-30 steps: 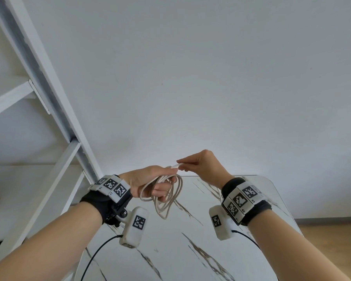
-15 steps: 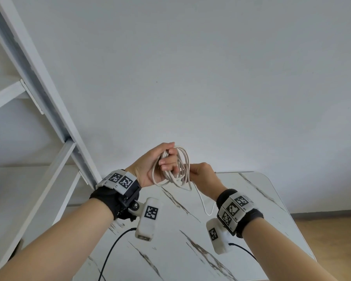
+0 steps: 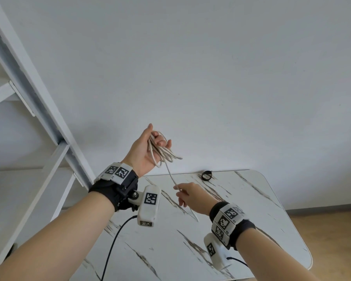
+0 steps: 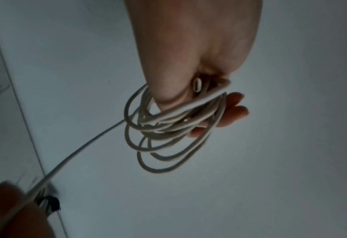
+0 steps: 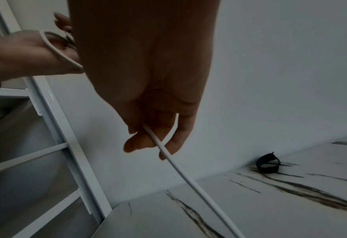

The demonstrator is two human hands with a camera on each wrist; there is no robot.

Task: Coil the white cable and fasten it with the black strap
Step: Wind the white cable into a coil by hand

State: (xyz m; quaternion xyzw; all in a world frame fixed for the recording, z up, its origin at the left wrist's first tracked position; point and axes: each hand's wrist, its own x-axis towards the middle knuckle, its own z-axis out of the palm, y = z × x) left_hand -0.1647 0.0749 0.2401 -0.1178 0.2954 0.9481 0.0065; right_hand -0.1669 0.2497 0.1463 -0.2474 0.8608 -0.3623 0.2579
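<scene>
White cable: several loops gripped in my raised left hand, free tail pinched by my right hand lower down. Black strap: untouched, far edge of marble table.

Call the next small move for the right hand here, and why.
Probably carry the loose tail up and lay one more loop into the left hand. The left hand already grips the coiled white cable, but a straight tail runs down to the right hand, which pinches it. The black strap lies untouched on the marble table, so fastening likely comes later.
</scene>
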